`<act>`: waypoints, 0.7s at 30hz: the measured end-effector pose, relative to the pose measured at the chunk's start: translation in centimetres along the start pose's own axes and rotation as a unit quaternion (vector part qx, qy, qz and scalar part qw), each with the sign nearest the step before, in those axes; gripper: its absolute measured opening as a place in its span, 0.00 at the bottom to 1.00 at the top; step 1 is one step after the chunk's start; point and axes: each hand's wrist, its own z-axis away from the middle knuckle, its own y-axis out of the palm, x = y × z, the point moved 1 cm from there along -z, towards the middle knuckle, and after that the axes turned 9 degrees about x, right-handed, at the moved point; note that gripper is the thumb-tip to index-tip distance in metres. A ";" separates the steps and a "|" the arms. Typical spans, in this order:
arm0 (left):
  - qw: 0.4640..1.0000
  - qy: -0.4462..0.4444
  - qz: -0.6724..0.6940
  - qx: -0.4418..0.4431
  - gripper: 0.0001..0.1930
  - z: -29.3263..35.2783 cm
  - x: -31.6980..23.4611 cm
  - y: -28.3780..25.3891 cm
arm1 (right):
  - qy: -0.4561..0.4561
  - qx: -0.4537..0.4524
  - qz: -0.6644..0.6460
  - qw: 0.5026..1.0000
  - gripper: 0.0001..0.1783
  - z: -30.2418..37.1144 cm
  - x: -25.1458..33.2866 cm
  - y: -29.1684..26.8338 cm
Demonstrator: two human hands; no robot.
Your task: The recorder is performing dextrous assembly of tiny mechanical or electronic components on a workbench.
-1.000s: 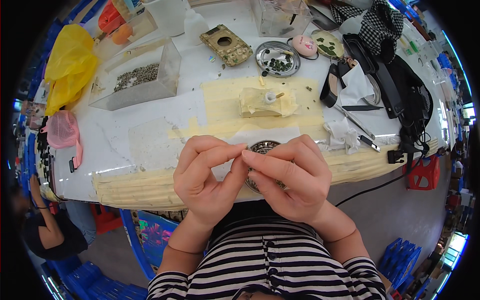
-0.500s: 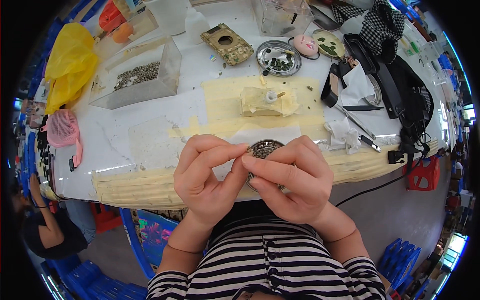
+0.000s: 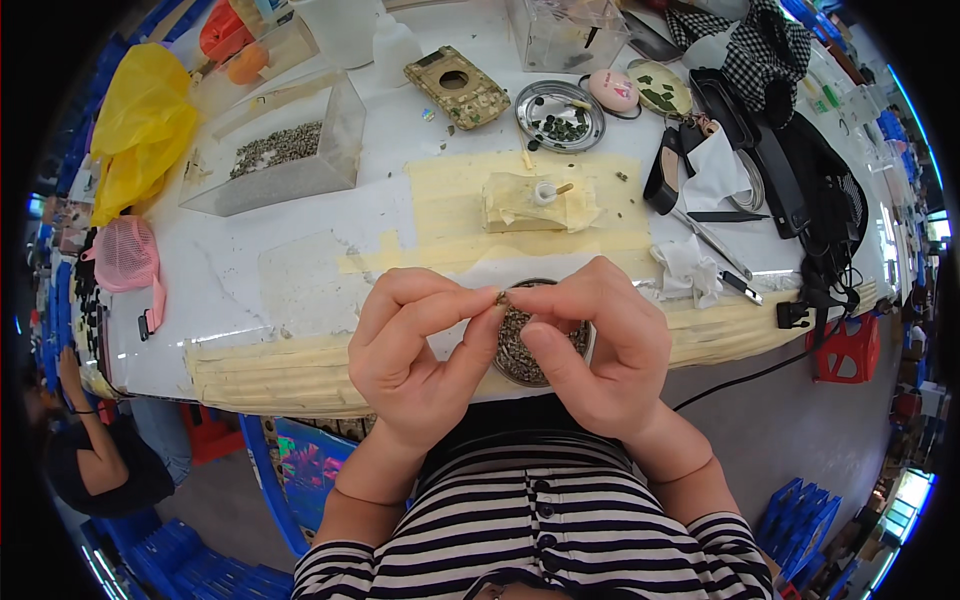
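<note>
Between the thumb and index finger of my left hand (image 3: 415,350) is a tiny brownish piece (image 3: 502,298), too small to name closely. My right hand (image 3: 610,350) has its index fingertip against that piece, while its thumb stands apart and nothing is gripped. Beneath both hands, at the table's near edge, a round metal dish (image 3: 520,372) holds many small grey-brown pieces; the hands partly hide it. Straight ahead sits a block wrapped in masking tape (image 3: 520,215), with a small white cup (image 3: 543,193) and a thin stick on it.
A clear bin (image 3: 335,160) of small grey pieces stands left. Farther off are a camouflage model tank hull (image 3: 457,90) and a metal plate (image 3: 590,132) with dark green bits. Tweezers (image 3: 720,245), a cutter knife (image 3: 741,287) and crumpled tissue (image 3: 688,272) lie right. Another person's arm (image 3: 95,440) shows lower left.
My right thumb has drawn back from the left fingertips, and the right index finger has straightened toward the small piece. More of the dish shows. My left hand has barely moved.
</note>
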 end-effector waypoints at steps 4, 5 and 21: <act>1.000 -0.002 -0.004 0.008 0.13 0.0 0.0 0.0 | -0.099 0.009 0.128 0.987 0.17 -0.1 0.3 -0.1; 1.000 -0.002 0.000 0.004 0.13 0.0 0.1 0.0 | -0.107 0.012 0.151 0.983 0.18 -0.1 0.3 0.0; 1.000 -0.002 0.003 -0.002 0.13 0.0 0.1 0.1 | -0.069 -0.009 0.078 0.995 0.16 -0.1 0.1 -0.1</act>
